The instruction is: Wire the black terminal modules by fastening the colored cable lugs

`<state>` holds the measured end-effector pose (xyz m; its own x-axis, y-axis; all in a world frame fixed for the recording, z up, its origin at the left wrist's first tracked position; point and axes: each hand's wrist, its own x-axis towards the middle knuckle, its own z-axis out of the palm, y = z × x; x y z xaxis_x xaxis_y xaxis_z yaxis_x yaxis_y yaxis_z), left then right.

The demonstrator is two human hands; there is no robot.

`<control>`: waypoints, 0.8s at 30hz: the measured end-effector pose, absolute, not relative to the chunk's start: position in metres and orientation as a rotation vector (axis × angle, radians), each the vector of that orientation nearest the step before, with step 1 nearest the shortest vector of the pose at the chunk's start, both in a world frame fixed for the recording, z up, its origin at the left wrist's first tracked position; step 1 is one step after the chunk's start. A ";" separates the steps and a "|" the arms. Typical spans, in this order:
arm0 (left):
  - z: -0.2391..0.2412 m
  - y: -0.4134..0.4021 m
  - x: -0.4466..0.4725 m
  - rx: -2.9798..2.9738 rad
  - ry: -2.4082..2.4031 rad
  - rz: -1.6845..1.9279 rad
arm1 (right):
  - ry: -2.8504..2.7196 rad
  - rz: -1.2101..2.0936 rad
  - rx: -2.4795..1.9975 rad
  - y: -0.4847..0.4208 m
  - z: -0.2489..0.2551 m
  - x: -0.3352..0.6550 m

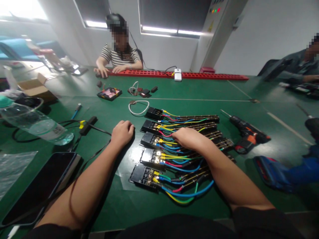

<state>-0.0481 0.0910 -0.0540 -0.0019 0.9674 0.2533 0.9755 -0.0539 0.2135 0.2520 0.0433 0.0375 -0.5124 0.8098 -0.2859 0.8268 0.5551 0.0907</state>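
Several black terminal block units (142, 174) lie in a column on the green table. Yellow, green, blue and red wires (183, 159) run from their screw terminals to long dark strips (199, 118) on the right. My right hand (188, 137) reaches over the second and third units' wires, fingers curled down at a red wire. Its fingertips are hidden, so what they hold cannot be made out. Left of the units, my left hand (122, 133) rests on the table in a loose fist, with nothing visible in it.
An orange-and-black power drill (249, 132) and a blue power tool (284, 172) lie at right. At left are a phone (40, 189), a plastic bottle (37, 124), black cables and a cardboard box (37, 88). Across the table, a person (121, 56) works behind a red slotted rail (211, 75).
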 end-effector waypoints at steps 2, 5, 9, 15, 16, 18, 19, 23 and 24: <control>-0.054 0.091 -0.048 -2.203 -2.150 -0.530 | 2.501 -0.103 1.356 0.043 0.039 0.252; -0.055 0.092 -0.048 -2.202 -2.148 -0.536 | 2.490 -0.118 1.350 0.043 0.040 0.254; -0.056 0.093 -0.049 -2.201 -2.149 -0.542 | 2.484 -0.136 1.347 0.044 0.043 0.255; -0.056 0.092 -0.048 -2.197 -2.166 -0.580 | 2.449 -0.138 1.379 0.044 0.047 0.257; -0.056 0.092 -0.048 -2.200 -2.167 -0.585 | 2.442 -0.135 1.384 0.044 0.047 0.257; -0.055 0.091 -0.047 -2.212 -2.163 -0.582 | 2.425 -0.132 1.395 0.045 0.047 0.258; -0.055 0.090 -0.047 -2.218 -2.159 -0.573 | 2.415 -0.135 1.398 0.045 0.047 0.258; -0.054 0.088 -0.046 -2.241 -2.143 -0.514 | 2.398 -0.168 1.390 0.046 0.051 0.257; -0.053 0.088 -0.046 -2.241 -2.144 -0.499 | 2.399 -0.174 1.385 0.046 0.052 0.257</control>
